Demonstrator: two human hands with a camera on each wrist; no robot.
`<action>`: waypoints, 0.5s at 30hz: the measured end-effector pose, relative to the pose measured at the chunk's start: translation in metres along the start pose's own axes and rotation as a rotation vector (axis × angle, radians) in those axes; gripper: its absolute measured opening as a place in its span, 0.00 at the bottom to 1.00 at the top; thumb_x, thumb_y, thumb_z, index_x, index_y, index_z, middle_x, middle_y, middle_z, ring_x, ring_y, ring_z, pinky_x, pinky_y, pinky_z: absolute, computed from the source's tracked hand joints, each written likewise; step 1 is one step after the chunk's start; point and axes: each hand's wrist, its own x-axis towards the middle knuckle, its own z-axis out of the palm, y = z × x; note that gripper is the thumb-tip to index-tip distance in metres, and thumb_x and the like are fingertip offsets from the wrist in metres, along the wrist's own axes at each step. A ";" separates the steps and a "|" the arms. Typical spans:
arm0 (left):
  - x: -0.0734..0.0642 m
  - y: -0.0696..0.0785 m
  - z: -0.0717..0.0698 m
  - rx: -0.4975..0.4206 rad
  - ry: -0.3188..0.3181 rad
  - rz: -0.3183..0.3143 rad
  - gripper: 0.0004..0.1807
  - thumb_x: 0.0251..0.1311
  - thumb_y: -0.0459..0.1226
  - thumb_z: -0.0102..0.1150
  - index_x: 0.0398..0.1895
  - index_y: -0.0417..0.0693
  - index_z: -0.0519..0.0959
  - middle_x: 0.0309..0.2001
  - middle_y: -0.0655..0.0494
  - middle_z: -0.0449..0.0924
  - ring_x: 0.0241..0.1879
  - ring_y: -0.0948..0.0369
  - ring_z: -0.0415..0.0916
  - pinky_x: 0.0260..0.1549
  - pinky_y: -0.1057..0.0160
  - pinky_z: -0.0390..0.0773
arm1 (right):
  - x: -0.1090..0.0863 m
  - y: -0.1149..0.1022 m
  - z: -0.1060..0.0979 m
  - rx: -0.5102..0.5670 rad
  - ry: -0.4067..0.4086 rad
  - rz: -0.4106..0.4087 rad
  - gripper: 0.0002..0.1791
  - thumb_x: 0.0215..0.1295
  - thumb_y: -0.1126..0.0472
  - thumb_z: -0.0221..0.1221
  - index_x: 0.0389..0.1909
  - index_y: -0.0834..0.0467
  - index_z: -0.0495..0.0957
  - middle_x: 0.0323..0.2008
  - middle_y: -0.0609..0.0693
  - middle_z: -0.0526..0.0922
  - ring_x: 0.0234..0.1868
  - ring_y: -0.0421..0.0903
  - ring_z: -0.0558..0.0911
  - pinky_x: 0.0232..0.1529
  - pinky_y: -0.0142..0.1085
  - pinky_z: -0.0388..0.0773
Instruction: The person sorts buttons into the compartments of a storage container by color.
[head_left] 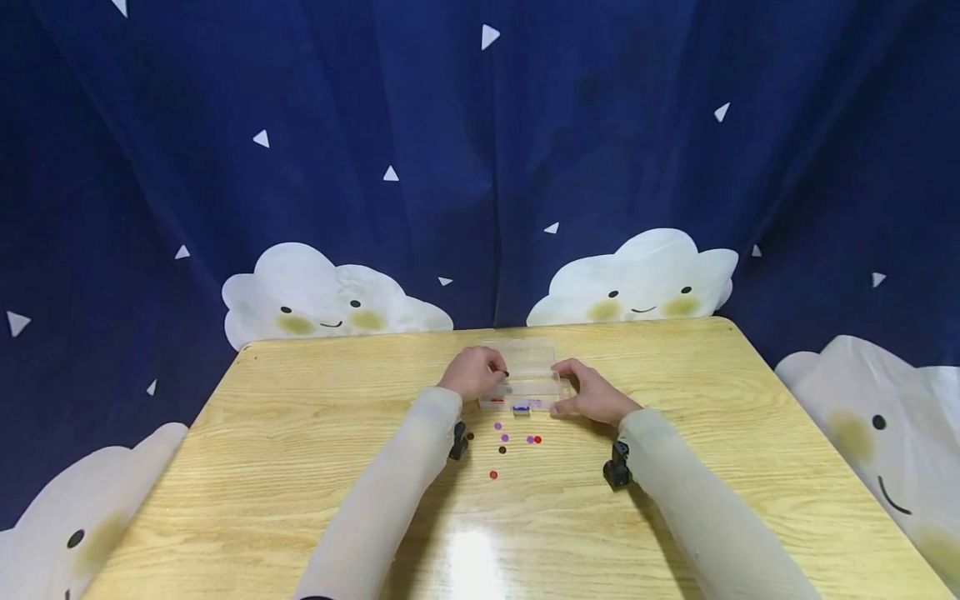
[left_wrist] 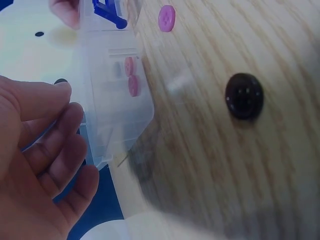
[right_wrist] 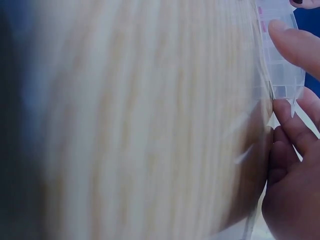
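A clear plastic compartment box (head_left: 519, 388) stands near the far edge of the table with its clear lid (head_left: 525, 354) raised behind it. My left hand (head_left: 474, 372) pinches a small dark button (head_left: 506, 374) over the box's left part. On the right, my right hand (head_left: 594, 395) grips the box's side between thumb and fingers. Red buttons (left_wrist: 133, 86) lie in the front-left compartment. Purple buttons (head_left: 535, 403) show in the front-right one. A blue clasp (left_wrist: 111, 14) sits at the middle of the box's front.
In front of the box, several loose buttons lie on the wooden table (head_left: 300, 467): purple ones (head_left: 505, 437), a red one (head_left: 493, 475) and dark ones (left_wrist: 244, 96). Behind the table hangs a dark blue curtain (head_left: 450, 100) with white clouds.
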 end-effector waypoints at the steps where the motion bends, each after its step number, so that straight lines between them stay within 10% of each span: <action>1: 0.000 0.000 0.000 -0.001 -0.001 -0.003 0.05 0.63 0.38 0.61 0.32 0.53 0.85 0.38 0.57 0.85 0.35 0.61 0.75 0.41 0.61 0.78 | 0.000 0.000 0.000 0.000 0.000 0.001 0.43 0.54 0.59 0.72 0.68 0.61 0.61 0.72 0.63 0.62 0.77 0.64 0.54 0.77 0.58 0.51; 15: 0.000 -0.001 0.003 0.003 -0.016 -0.009 0.05 0.64 0.38 0.60 0.32 0.53 0.85 0.38 0.57 0.85 0.36 0.61 0.76 0.43 0.60 0.78 | 0.000 -0.001 0.002 -0.013 0.024 0.023 0.42 0.53 0.60 0.73 0.67 0.60 0.63 0.73 0.62 0.62 0.77 0.62 0.56 0.77 0.57 0.51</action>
